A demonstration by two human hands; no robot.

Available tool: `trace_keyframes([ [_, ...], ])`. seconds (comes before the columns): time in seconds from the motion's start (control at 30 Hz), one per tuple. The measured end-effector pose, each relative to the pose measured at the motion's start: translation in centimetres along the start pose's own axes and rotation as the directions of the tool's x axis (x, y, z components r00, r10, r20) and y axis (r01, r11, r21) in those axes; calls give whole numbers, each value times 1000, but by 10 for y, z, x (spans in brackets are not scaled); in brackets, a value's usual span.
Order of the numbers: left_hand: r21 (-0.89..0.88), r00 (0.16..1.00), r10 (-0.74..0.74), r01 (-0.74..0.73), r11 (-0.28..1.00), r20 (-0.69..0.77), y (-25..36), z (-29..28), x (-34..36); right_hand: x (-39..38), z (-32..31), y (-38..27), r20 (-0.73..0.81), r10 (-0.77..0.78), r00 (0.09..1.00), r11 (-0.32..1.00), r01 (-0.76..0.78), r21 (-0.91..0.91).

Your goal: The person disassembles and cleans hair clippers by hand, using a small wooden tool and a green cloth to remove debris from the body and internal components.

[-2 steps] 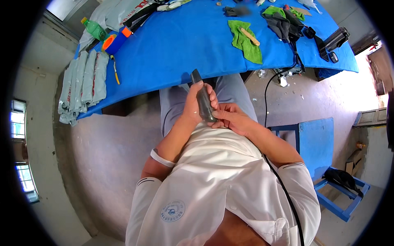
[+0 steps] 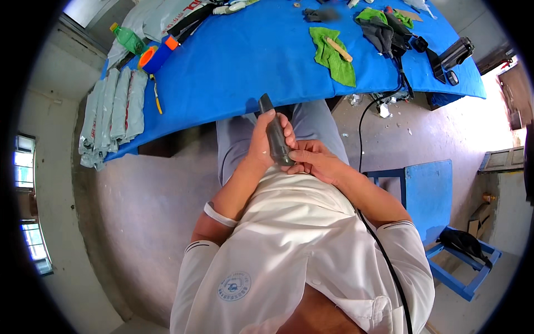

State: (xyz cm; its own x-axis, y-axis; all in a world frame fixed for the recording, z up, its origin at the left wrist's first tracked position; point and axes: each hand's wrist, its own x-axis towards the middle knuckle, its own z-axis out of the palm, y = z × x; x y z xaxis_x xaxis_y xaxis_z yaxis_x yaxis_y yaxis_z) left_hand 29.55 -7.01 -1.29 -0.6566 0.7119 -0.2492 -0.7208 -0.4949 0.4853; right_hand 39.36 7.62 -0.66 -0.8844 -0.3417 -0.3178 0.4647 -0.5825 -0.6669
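A dark grey, glossy, elongated object (image 2: 276, 139), slanted at its far end and rounded at the near end, is held in front of my waist; its kind I cannot tell. My left hand (image 2: 260, 140) is wrapped round its middle, thumb along the upper side and fingertips showing on the right. With thumb and fingers, my right hand (image 2: 316, 159) pinches its near end. The far tip overlaps the front edge of the blue-covered table (image 2: 233, 72) in the picture.
On the table's left are folded grey plastic bags (image 2: 114, 114), a green bottle (image 2: 128, 40) and a tape roll (image 2: 148, 59). A green cloth (image 2: 334, 64) bearing a wooden stick (image 2: 339, 50) lies further right. A black cable (image 2: 361, 133) hangs beside me, near a blue chair (image 2: 428, 195).
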Motion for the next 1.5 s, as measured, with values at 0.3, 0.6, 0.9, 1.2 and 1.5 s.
trace_keyframes([
  [0.3, -21, 1000, -14, 14, 1000, 5, -3, -9, 5, 1, 5, 1, -150, 32, 988, 998, -40, -50],
  [0.6, -34, 999, -32, 31, 999, -34, -5, -11, 8, 5, 14, -1, -262, 38, 964, 990, -72, -119],
  [0.9, -21, 998, -57, 57, 998, -22, -4, -6, 2, -1, -1, 6, -48, -13, 999, 1000, 12, -19],
  [1.2, -1, 994, -74, 74, 997, -75, -4, -7, 5, 2, 8, 4, -188, 33, 982, 998, -42, -49],
  [1.5, 22, 988, -85, 88, 996, -130, -4, -9, 7, 9, 11, 5, -263, 36, 964, 985, -79, -155],
])
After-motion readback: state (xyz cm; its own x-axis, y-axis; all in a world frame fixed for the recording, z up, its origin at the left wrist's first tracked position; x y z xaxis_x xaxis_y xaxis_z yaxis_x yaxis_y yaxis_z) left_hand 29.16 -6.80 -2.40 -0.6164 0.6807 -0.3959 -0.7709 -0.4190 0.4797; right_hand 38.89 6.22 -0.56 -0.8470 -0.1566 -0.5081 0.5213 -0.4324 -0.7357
